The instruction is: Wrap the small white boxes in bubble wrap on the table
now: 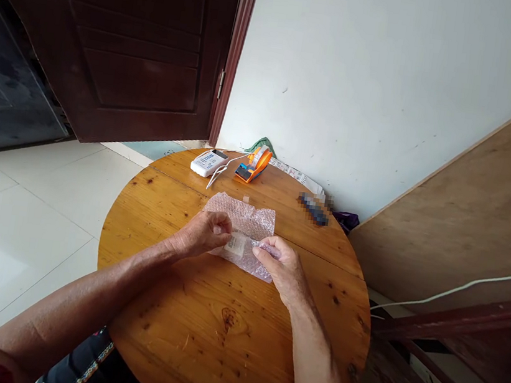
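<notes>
A sheet of pinkish clear bubble wrap [256,218] lies partly unfolded on the round wooden table [226,344]. On its nearer part rests a small flat whitish item [234,245] with printed marks, too small to read, seemingly under the film. My left hand [209,233] is closed at the wrap's left side, thumb and fingers pinched on its edge. From the right, my right hand [283,269] grips a fold of the wrap between thumb and fingers. Both hands are close to the item, one on each side.
Toward the back stand a white device [209,163] with a cable and an orange tape dispenser [255,165]. At the back right lies a dark, blurred-out object [313,209]. A white wall and a dark red door [147,45] rise behind the table.
</notes>
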Available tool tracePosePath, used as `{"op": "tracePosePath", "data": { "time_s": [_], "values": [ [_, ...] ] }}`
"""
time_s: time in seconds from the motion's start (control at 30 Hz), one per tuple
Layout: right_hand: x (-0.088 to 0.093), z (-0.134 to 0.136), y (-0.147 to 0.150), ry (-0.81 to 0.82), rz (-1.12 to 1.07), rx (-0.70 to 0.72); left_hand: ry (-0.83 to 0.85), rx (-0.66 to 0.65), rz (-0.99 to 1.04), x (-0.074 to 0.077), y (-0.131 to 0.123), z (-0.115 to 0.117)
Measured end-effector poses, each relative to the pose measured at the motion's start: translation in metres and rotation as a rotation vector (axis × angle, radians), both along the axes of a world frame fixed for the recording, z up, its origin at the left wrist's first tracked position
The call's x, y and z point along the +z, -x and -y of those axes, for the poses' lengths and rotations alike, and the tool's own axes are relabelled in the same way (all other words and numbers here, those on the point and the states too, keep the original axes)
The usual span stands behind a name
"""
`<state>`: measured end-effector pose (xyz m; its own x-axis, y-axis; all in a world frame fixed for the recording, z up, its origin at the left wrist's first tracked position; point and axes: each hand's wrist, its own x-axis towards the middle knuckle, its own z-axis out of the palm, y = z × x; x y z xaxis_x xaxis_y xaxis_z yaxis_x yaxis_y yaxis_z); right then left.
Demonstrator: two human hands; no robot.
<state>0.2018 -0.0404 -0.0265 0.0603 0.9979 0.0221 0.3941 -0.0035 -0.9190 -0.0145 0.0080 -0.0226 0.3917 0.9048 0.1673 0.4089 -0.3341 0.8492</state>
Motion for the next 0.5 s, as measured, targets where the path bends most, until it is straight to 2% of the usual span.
{"op": "tracePosePath", "data": {
  "time_s": [0.2, 0.33, 0.4, 0.5],
  "values": [
    [0.001, 0.0, -0.001, -0.069, 0.176, -0.054, 0.004, -0.021, 0.025, -0.004, 0.0, -0.002],
    [-0.004, -0.001, 0.0, -0.168, 0.363, -0.122, 0.024, -0.018, 0.03, -0.002, -0.001, 0.0],
    [-0.002, 0.002, 0.002, -0.313, 0.493, -0.164, 0.028, -0.024, 0.032, 0.0, 0.0, 0.0],
    [0.009, 0.011, 0.011, -0.689, 0.708, -0.181, 0.037, -0.022, 0.024, 0.001, 0.0, 0.0]
  ]
}}
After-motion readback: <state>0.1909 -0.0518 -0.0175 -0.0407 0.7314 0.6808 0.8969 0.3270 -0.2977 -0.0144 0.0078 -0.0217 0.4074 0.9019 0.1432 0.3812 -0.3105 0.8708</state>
